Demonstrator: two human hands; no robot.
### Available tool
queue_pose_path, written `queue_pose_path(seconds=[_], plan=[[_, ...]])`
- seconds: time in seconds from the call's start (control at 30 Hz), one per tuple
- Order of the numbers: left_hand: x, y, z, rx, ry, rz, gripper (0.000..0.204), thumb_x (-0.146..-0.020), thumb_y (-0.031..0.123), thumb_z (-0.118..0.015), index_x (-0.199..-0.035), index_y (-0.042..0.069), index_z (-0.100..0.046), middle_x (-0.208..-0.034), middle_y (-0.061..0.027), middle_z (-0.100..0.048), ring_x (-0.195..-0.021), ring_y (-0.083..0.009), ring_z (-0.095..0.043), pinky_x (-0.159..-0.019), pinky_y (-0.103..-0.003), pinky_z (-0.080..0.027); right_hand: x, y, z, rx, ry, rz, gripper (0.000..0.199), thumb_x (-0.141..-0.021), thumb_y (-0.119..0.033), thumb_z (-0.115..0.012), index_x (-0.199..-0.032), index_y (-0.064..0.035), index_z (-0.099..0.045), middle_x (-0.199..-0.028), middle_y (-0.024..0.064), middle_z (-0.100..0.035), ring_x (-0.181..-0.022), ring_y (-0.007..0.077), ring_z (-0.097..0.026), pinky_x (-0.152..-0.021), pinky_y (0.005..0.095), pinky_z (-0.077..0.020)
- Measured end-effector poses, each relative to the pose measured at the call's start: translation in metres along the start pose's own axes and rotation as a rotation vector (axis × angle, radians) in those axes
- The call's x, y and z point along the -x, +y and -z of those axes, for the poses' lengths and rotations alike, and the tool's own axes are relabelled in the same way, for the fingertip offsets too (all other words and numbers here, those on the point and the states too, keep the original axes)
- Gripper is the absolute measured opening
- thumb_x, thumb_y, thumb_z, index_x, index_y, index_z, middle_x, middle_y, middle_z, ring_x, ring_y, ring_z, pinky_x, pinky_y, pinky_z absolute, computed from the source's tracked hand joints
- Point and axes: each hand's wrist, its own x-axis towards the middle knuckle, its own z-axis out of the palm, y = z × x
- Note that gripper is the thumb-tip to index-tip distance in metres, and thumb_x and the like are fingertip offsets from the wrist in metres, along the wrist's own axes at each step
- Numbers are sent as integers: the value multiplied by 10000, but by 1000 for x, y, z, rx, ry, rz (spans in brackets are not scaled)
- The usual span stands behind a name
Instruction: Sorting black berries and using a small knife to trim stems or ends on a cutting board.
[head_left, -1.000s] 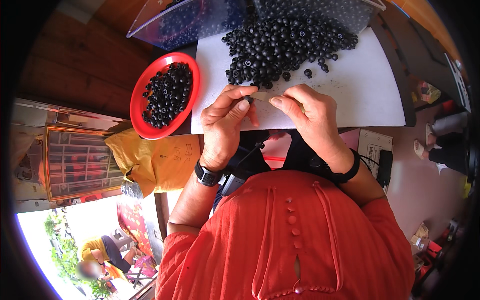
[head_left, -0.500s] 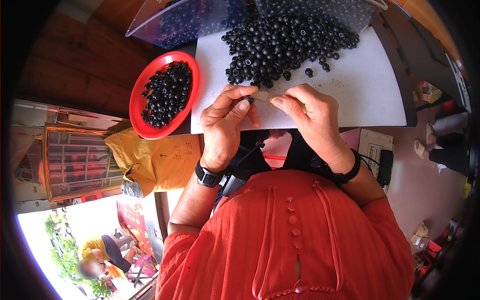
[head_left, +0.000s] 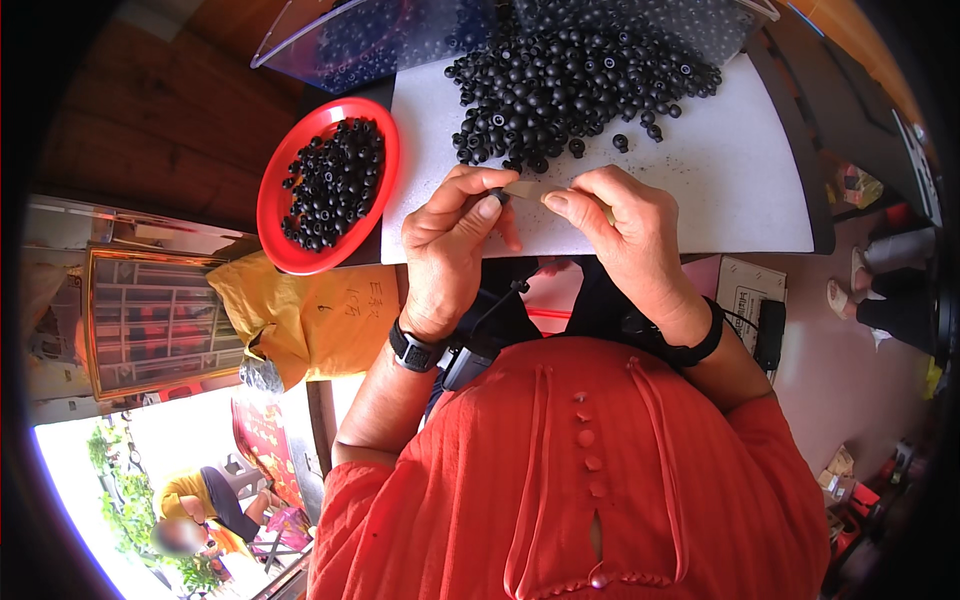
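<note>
Between the thumb and fingers of my left hand is a small round black plastic piece. My right hand is closed round a small knife, whose flat blade points left and meets the piece. Most of the knife's handle is hidden in my fingers. Both hands are over the near part of a white board. Just beyond them lies a big heap of black ball-shaped pieces, a few of them loose at its edge. Tiny dark crumbs are scattered over the board.
Left of the board stands a red plate with many small black pieces. Clear plastic bins with more pieces are at the back. A yellow bag is below the plate. Outside at lower left, another person sits bent over.
Both hands keep nearly the same pose, with the knife still against the black piece. The view has shifted very slightly.
</note>
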Motion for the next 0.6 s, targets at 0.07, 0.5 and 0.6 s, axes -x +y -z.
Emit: queue_pose_path(seconds=[0.07,0.5,0.6], plan=[[0,0,0,0,6,3,254,-1033,-65,-552,-1243,-40,-692,-1102,-63,-615,-816,-152,-649,-749,-283,-565,0,0,0,3,0,6,280,-921,-260,-797,-781,-63,-656,-672,75,-632,-515,240,-601,-489,376,-449],[0,2,-3,-43,17,12,224,-1030,-61,-535,-1199,-61,-682,-1079,-68,-602,-814,-161,-638,-744,-294,-548,4,6,-6,144,70,153,263,-888,-263,-826,-799,-86,-653,-687,55,-632,-561,242,-619,-496,380,-463],[0,2,-3,-50,19,12,227,-1027,-59,-544,-1207,-61,-684,-1081,-68,-602,-812,-161,-638,-742,-292,-547,5,6,-5,60,83,109,258,-885,-247,-829,-800,-75,-658,-689,61,-635,-552,236,-608,-498,376,-456]])
